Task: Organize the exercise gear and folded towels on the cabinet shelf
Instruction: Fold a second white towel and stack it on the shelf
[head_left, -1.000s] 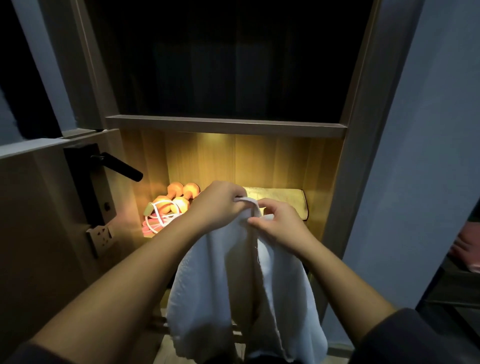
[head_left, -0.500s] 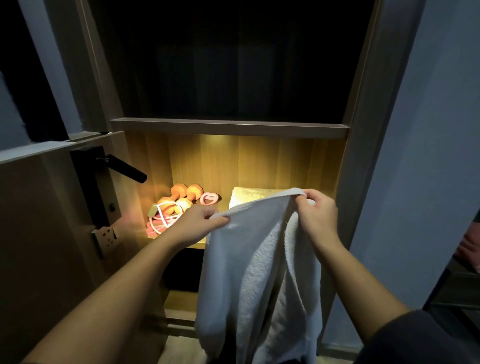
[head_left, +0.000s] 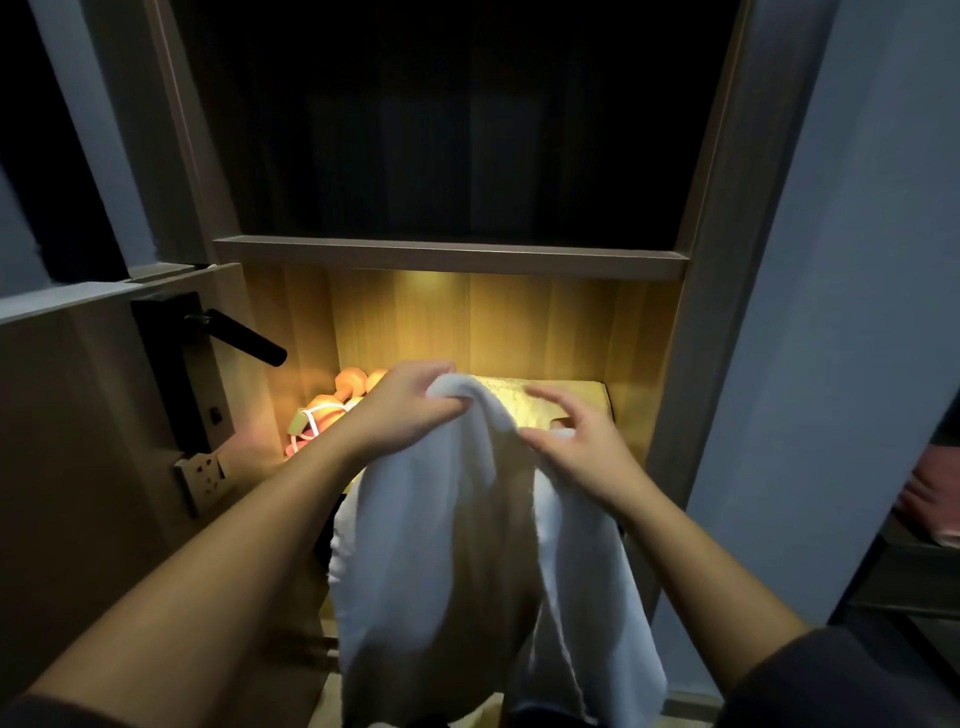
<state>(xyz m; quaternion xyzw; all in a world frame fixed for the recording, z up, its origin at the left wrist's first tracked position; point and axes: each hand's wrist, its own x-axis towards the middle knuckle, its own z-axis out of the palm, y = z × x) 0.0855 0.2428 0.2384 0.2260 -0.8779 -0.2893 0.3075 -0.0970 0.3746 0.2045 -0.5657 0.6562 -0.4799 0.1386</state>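
Centre frame, head cam: left hand (head_left: 410, 410) grips bunched top of white towel (head_left: 431, 545), rest hanging in front of lit cabinet compartment (head_left: 519, 322). Right hand (head_left: 576, 449) w/ fingers spread, just beside the fold. Folded towel (head_left: 556, 400) behind; orange dumbbells (head_left: 353, 379) mid-left.

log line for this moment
left hand grips white towel | right hand open beside it | towel hangs before lit shelf | folded towel, orange dumbbells behind

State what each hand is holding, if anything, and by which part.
The left hand grips the white towel by its bunched top fold; the rest hangs down. The right hand, fingers spread, grips nothing.
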